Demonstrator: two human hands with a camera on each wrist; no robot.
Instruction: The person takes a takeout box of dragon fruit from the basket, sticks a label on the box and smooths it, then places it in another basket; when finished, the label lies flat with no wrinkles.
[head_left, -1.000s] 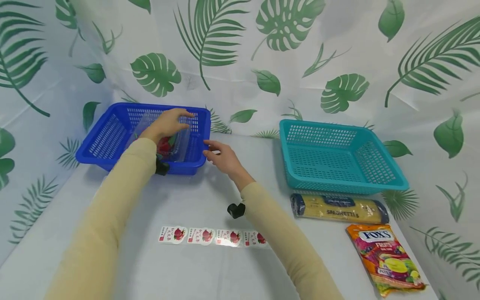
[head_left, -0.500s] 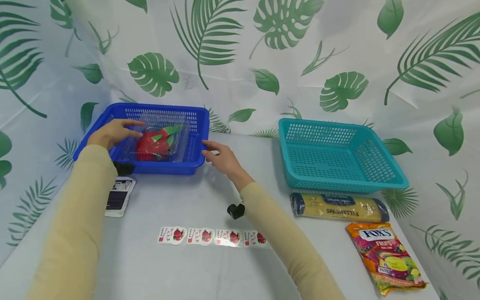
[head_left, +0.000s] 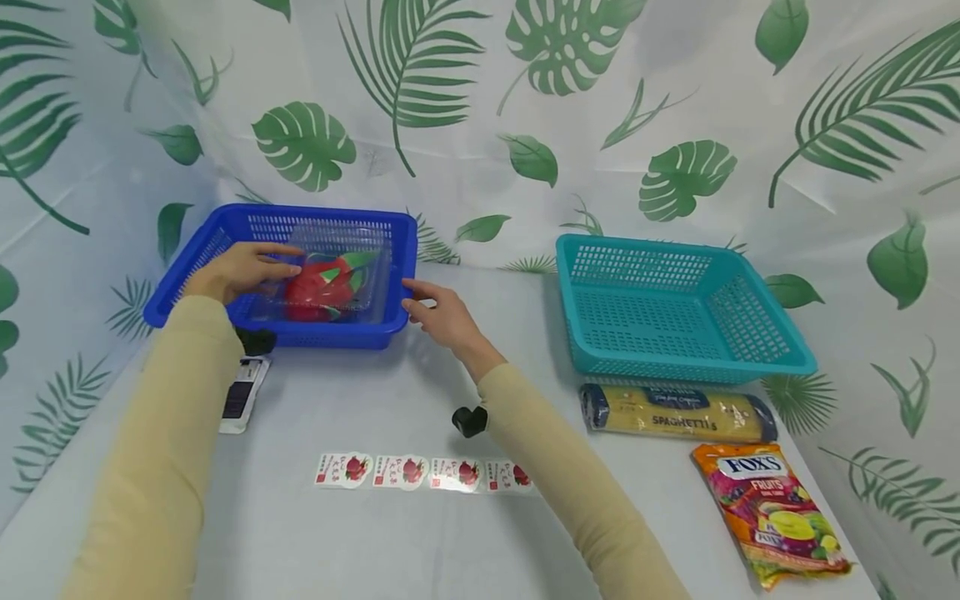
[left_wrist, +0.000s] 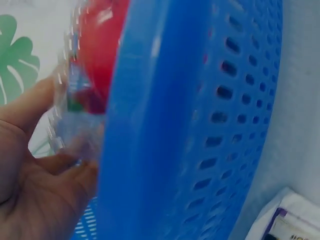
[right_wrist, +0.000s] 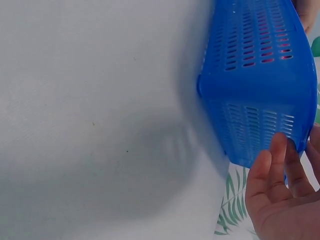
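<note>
Clear plastic formed the container (head_left: 322,242) that sat inside the blue basket (head_left: 330,337), toward its right end, with a red object (head_left: 307,296) bearing green leaf shapes showing through it. The left hand (head_left: 247,271) reached into the basket from the left, its forefinger and thumb straight and spread apart, touching the container's left side; the left wrist view, blurred, showed fingers through the plastic. The right hand (head_left: 446,315) was at the basket's right rim, forefinger and thumb apart at the edge and the other fingers bent by the outer end wall; whether it gripped the rim, I could not tell. The two hands were well apart. Beside the left forearm, in front of the basket, lay a white packet (head_left: 237,400) with a dark panel, partly hidden by the sleeve. Nearer the person, a strip of stickers (head_left: 423,473) with red fruit prints lay on the white table (head_left: 360,542). To the right stood a teal basket (head_left: 667,367), with a spaghetti pack (head_left: 678,414) just before it and an orange Fox's bag (head_left: 776,517) nearer still.
</note>
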